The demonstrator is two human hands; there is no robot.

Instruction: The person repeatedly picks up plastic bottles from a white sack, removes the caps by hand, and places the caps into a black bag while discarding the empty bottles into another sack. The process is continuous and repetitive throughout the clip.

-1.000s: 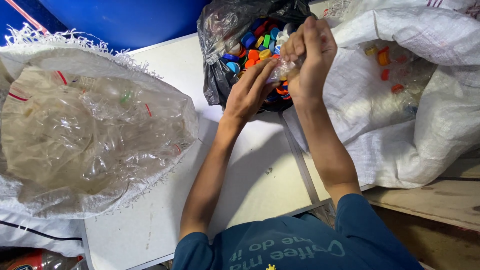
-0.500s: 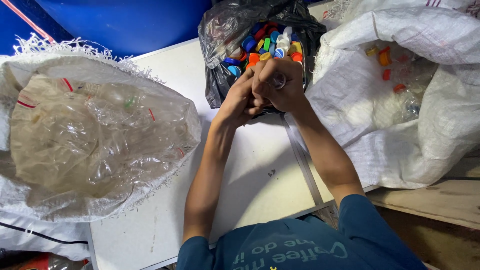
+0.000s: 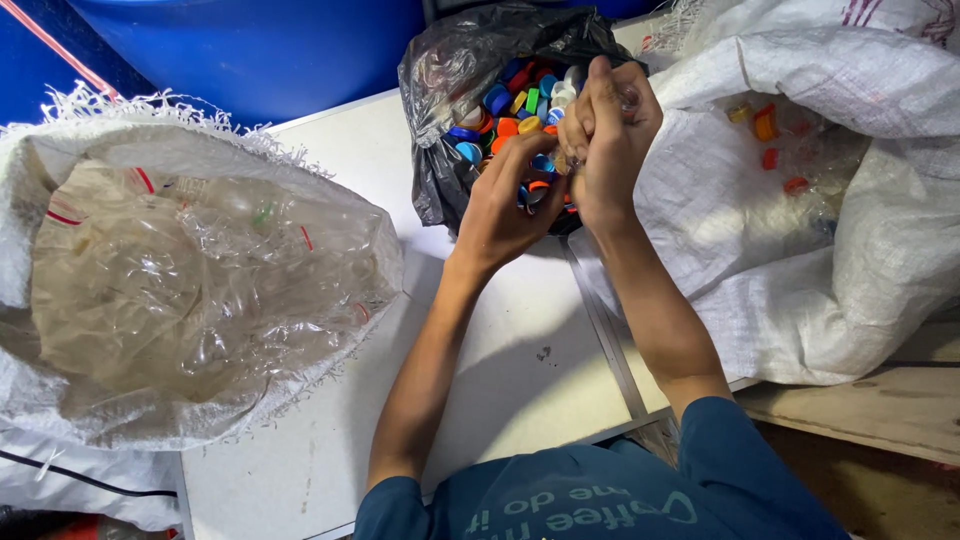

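My two hands are together over an open black bag (image 3: 435, 180) filled with several coloured bottle caps (image 3: 510, 110). My right hand (image 3: 610, 140) is closed around a crumpled clear plastic bottle (image 3: 630, 97), which is mostly hidden by the fingers. My left hand (image 3: 505, 205) sits just below and left of it. Its fingertips pinch a small blue cap (image 3: 541, 164) at the bottle's end, right above the cap pile.
A large white woven sack (image 3: 200, 290) of crushed clear plastic bottles lies open at the left. Another white woven sack (image 3: 800, 230), with bottles and orange caps showing through, lies at the right. Both rest on a white tabletop (image 3: 520, 400). A blue drum (image 3: 260, 50) stands behind.
My hands came from the right sack's mouth to above the black bag of caps, closed together on the bottle, and now the left hand has dropped slightly below the right.
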